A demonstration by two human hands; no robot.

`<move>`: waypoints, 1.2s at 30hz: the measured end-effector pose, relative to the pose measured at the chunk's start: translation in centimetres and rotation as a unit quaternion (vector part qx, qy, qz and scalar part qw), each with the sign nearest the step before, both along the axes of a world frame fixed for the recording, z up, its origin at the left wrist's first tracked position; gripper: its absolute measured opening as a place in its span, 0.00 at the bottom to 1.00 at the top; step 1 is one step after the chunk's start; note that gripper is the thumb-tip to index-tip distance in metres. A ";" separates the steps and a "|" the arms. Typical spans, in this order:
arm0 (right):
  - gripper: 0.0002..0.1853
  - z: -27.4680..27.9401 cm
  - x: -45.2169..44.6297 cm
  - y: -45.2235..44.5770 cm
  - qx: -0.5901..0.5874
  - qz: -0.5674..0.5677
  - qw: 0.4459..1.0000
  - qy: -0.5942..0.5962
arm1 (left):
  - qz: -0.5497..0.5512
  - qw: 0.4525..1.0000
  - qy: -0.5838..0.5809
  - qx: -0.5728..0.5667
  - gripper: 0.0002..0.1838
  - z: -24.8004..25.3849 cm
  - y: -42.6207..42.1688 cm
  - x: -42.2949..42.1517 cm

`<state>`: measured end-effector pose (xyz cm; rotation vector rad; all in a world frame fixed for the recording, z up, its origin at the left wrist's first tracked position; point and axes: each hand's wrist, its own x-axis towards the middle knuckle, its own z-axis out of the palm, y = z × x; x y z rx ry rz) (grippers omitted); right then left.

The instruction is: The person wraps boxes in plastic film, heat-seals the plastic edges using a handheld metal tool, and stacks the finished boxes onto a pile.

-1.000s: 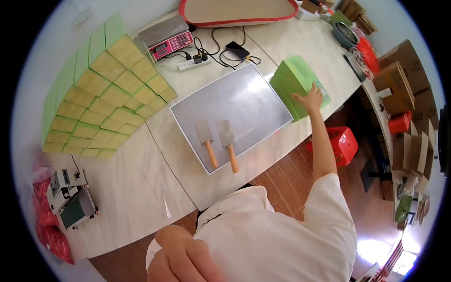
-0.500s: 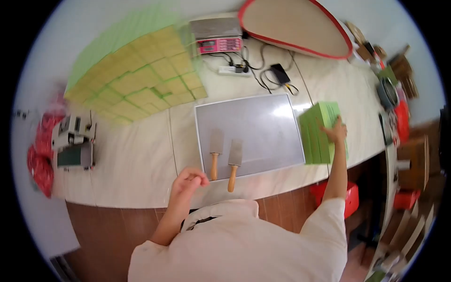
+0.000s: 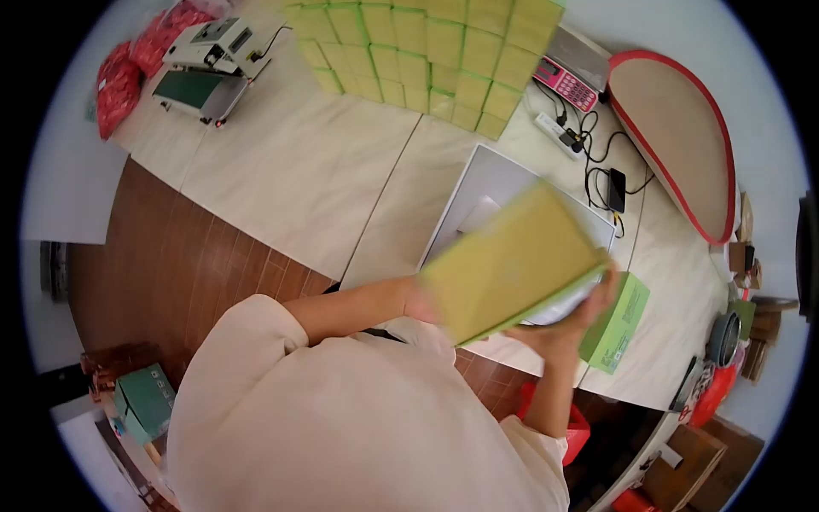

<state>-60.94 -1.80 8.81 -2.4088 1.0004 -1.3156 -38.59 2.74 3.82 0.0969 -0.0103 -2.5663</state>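
The right hand (image 3: 559, 334) curls its fingers round the lower-right end of the box (image 3: 512, 264); the left hand (image 3: 420, 299) meets its left end, fingers hidden, grip unclear. Mid-frame above the tray (image 3: 474, 175), it looks light, stiff and dentable, best held by opposite ends.

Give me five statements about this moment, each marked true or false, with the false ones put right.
1. The right hand holds a yellow-and-green box. True.
2. It hides part of the gray tray from view. True.
3. The phone lies inside the gray tray. False: the phone lies on the table, outside it.
4. The tan board has a blue rim. False: its rim is red.
5. A green box stands on the table, apart from the stack of boxes. True.
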 end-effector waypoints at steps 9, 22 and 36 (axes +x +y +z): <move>0.44 -1.0 15.0 1.5 0.104 0.300 0.948 -0.019 | 0.280 0.947 -0.151 0.036 0.30 -1.6 2.5 15.3; 0.43 -14.0 36.2 8.3 0.546 -0.064 0.811 -0.201 | 0.248 0.763 -0.585 -0.117 0.29 -14.2 3.2 35.2; 0.47 -19.6 45.1 12.2 0.303 -0.370 0.850 0.221 | 0.151 0.535 -0.831 -0.014 0.30 -29.3 5.7 54.8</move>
